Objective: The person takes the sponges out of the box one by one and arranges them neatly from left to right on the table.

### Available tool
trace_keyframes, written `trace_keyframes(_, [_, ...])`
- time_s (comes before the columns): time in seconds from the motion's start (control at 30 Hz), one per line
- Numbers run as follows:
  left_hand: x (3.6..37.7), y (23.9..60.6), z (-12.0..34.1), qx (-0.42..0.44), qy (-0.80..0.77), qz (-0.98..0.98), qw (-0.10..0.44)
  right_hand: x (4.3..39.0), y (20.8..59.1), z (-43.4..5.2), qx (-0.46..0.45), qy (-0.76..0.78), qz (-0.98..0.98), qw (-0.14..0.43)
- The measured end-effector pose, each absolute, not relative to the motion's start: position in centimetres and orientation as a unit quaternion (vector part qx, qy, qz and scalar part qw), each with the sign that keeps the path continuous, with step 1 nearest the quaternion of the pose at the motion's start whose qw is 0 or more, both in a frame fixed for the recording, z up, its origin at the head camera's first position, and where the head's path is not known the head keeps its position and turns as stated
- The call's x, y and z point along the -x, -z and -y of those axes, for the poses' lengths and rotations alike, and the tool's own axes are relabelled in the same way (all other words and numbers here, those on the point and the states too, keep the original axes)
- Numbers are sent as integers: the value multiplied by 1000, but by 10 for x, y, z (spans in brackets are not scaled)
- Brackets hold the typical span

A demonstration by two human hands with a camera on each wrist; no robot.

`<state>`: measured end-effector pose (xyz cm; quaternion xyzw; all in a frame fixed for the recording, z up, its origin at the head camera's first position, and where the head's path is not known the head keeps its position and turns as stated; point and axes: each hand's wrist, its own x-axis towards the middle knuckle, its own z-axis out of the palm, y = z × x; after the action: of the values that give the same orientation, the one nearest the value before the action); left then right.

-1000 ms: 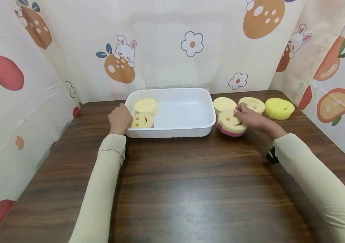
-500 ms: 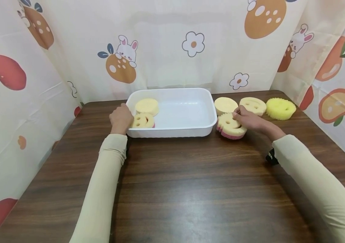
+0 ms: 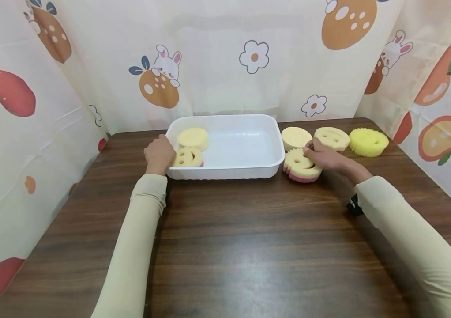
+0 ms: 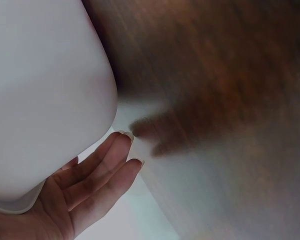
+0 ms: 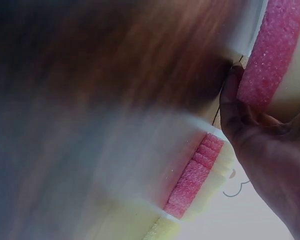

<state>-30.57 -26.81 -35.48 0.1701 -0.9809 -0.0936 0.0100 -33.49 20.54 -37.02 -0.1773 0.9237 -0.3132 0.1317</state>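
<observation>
We see a person's right hand (image 3: 323, 155) pinching a smiling sponge (image 3: 300, 169), cream above and pink below, with the thumb and fingers closed on its right edge. This sponge is just beside the near right corner of a white tray (image 3: 229, 173); we cannot tell whether its underside touches the brown table (image 3: 249, 247). The left hand (image 3: 159, 154) holds the tray at its left end, its fingers only slightly bent and a little apart along the outside wall, while the thumb is hidden from us. Inside the tray, at the left, we find a plain round sponge (image 3: 193, 139) and, nearer to us, a second smiling face (image 3: 187, 159). To the right of the tray, behind the pinched sponge, we see a row: a cream disc (image 3: 297, 137), a cream face sponge (image 3: 330, 138) and a bright yellow sponge (image 3: 367, 143). A fruit-and-rabbit curtain (image 3: 217, 66) hangs behind.
</observation>
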Motion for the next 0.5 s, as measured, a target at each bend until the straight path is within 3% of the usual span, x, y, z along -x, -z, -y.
trace_keyframes(0.5, [306,355,268,-169,89,982,8,339,374,-205,185,297,-929,124])
